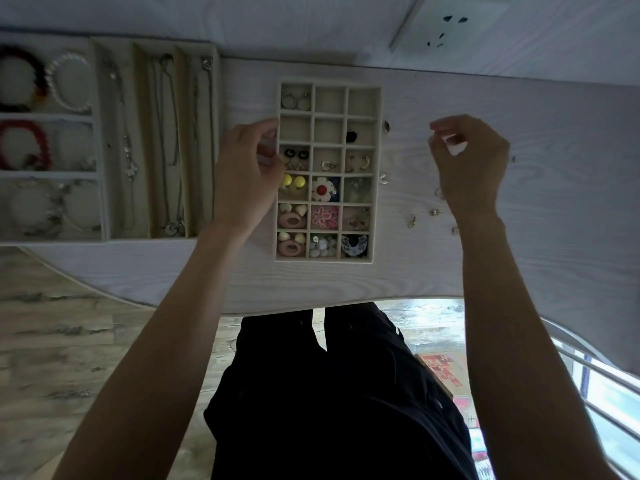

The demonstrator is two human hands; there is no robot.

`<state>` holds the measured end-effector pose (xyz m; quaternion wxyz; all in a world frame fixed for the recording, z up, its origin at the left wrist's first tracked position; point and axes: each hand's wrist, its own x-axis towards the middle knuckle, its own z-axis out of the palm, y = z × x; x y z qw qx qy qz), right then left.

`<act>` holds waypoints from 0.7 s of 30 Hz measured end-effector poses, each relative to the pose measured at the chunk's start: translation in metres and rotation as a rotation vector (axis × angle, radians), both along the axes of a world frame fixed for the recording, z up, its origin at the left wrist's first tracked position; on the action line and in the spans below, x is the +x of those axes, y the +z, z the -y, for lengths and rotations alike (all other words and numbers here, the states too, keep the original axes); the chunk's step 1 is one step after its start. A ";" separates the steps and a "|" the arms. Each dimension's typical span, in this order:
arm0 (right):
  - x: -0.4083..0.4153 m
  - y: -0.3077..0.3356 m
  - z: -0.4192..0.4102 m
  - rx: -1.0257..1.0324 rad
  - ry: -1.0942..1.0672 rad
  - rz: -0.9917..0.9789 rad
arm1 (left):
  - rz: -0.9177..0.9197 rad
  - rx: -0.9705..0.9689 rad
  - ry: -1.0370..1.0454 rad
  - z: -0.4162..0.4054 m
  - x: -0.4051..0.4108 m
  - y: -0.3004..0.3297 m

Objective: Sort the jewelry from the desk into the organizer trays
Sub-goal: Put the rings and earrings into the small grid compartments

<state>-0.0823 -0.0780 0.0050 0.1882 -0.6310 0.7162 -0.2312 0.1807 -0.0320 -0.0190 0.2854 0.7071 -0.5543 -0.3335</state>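
A beige grid tray (379,216) lies in the middle of the white desk (554,140), and most of its cells hold earrings and rings. My left hand (242,174) is at the tray's left wall, thumb and curled fingers gripping that edge. My right hand (467,161) hovers above the desk to the right of the tray. Its thumb and forefinger are pinched together on a piece too small to make out. Several loose small earrings (411,221) lie on the desk around and below that hand, and one stud (386,126) sits beside the tray's right wall.
At the far left stand a bracelet tray (98,209) and a long-slot tray (143,133) holding necklaces. A wall socket (450,26) is behind the desk. The desk's curved front edge (311,306) runs above my black-clad legs. A metal rail shows at the lower right.
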 end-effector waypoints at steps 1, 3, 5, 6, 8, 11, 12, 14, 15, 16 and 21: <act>-0.003 -0.002 0.000 0.024 0.011 -0.003 | 0.000 0.003 -0.001 0.000 0.000 0.000; 0.002 -0.007 0.006 0.087 0.069 0.003 | 0.011 0.006 -0.008 0.001 -0.001 0.000; 0.015 -0.013 0.015 0.136 0.169 -0.032 | 0.022 0.009 -0.013 0.001 -0.001 0.001; 0.020 -0.015 0.019 0.154 0.219 -0.066 | 0.025 0.007 -0.014 0.001 -0.002 0.002; 0.028 -0.022 0.027 0.174 0.299 -0.118 | 0.029 0.009 -0.015 0.001 -0.002 0.003; 0.029 -0.029 0.032 0.146 0.303 -0.101 | 0.038 0.017 -0.010 0.000 -0.003 0.004; 0.028 -0.030 0.032 0.129 0.278 -0.078 | 0.037 0.020 -0.006 0.000 -0.003 0.004; 0.022 -0.030 0.029 0.119 0.229 -0.058 | 0.039 0.017 -0.005 0.000 -0.003 0.004; 0.018 -0.029 0.026 0.120 0.204 -0.051 | 0.039 0.013 -0.008 0.000 -0.003 0.004; 0.016 -0.027 0.022 0.113 0.180 -0.023 | 0.039 0.010 -0.010 0.000 -0.003 0.004; 0.033 -0.004 0.011 0.001 0.243 0.134 | 0.023 0.003 -0.004 0.000 -0.002 0.002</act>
